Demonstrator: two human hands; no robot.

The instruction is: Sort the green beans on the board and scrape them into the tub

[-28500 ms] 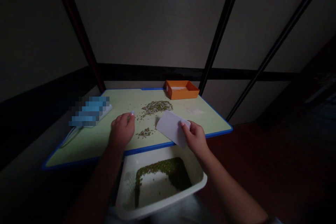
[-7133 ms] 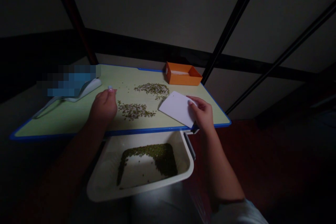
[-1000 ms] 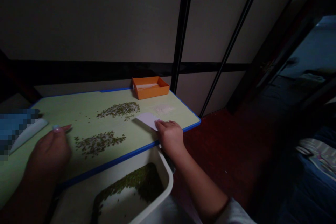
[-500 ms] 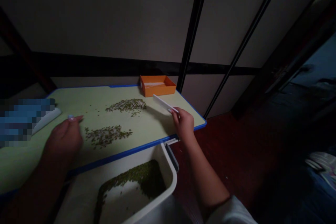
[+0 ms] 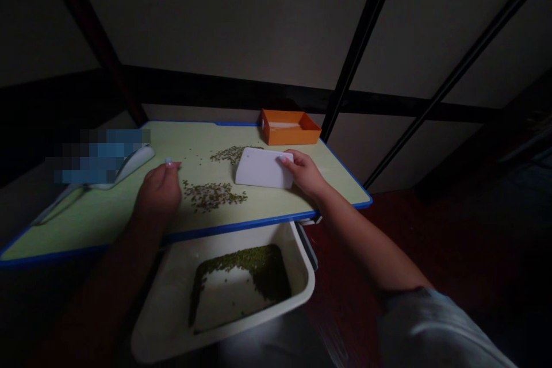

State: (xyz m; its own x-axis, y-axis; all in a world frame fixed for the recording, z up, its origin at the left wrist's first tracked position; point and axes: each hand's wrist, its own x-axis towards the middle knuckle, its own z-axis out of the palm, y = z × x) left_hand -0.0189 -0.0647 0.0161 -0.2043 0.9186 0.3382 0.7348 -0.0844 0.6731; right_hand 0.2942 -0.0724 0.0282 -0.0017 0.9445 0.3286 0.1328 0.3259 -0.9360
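My right hand (image 5: 305,173) grips a flat white plastic scraper (image 5: 264,169) by its right end, its broad face turned toward me. The scraper is above the table and hides part of the far pile of small greenish-brown seeds (image 5: 225,154). A nearer pile of seeds (image 5: 211,196) lies close to the front edge. To its left is my left hand (image 5: 160,188), closed, thumb against the index finger; anything pinched there is too small to make out. Below the front edge, a white plastic bin (image 5: 307,290) holds many green seeds (image 5: 271,276) along its far side and right corner.
The pale table (image 5: 125,213) has a raised blue edge. An orange open box (image 5: 293,136) stands at the back right. On the left lies a white curved object (image 5: 137,162), partly covered by a blurred-out patch. Dark panels (image 5: 241,17) rise behind the table.
The white scraper has turned from edge-on to showing its broad face and has moved left toward the piles. My view has shifted left, so the table sits further right.
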